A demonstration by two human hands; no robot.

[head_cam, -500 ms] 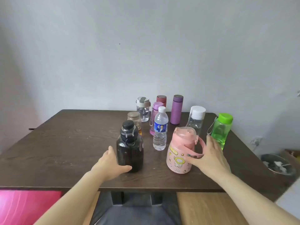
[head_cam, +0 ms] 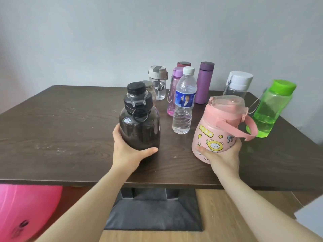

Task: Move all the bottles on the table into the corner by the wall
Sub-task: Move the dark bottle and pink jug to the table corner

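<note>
While your left hand wraps the black bottle, your right hand cups the pink jug.

Your left fingers curl round the black bottle's lower body, thumb across the front; it stands upright near the front of the surface. Your right fingers close under the jug's base, and the jug tilts left; whether it touches the surface you cannot tell. Behind them stand the water bottle, a pink-purple bottle, a purple flask, a white-capped bottle, a green bottle and a clear cup, grouped toward the far right by the wall.
</note>
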